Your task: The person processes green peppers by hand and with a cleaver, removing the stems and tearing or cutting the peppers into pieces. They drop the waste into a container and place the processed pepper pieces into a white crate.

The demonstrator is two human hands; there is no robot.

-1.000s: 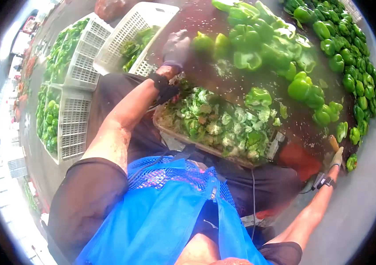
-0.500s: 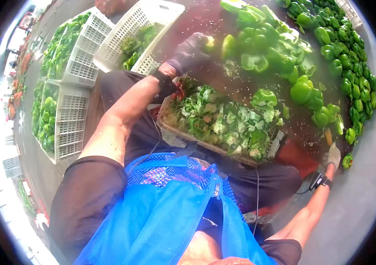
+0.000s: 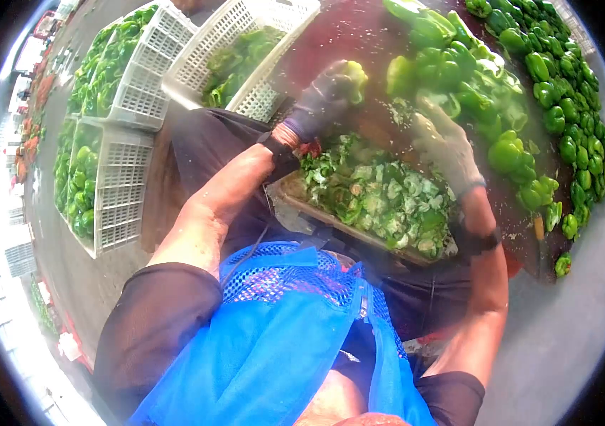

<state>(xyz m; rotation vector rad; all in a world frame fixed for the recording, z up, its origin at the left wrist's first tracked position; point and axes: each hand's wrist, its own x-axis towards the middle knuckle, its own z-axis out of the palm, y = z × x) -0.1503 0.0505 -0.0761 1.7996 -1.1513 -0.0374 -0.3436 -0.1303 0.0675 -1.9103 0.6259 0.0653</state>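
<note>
My left hand [image 3: 322,103], in a dark glove, is closed on a light green pepper piece [image 3: 355,81] above the dark red surface. My right hand [image 3: 443,142], in a pale glove, reaches over that surface with its fingers apart, just below a heap of cut green peppers [image 3: 439,67]. Nothing shows in its grasp. Between the hands and my lap sits a crate [image 3: 359,231] of pepper cores and leafy scraps [image 3: 388,195]. An orange-handled tool [image 3: 538,227] lies at the right edge of the surface.
A white crate [image 3: 274,96] with green pieces stands at the upper left. Further left are two more white crates [image 3: 123,188] full of green peppers. Whole green peppers [image 3: 565,113] form a long band along the right. One pepper [image 3: 563,265] lies at its lower end.
My right hand has moved from the orange-handled tool up and left to beside the cut peppers. My left hand, still holding the pepper piece, has shifted slightly right in view.
</note>
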